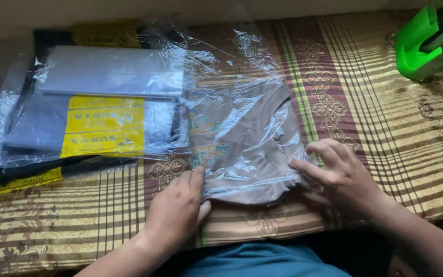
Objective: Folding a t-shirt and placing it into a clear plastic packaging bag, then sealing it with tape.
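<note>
Shirt (242,138) sits half-bagged on the striped cloth (385,123). Your left hand (175,208) pinches the bag (221,66) edge, right hand (337,174) presses spread. Tugging unevenly could tear the thin plastic.

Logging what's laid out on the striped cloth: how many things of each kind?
Folded tan garment in clear plastic bag: 1
Stacks of plastic bags with yellow labels: 1
Green tape dispenser: 1
Total: 3
</note>
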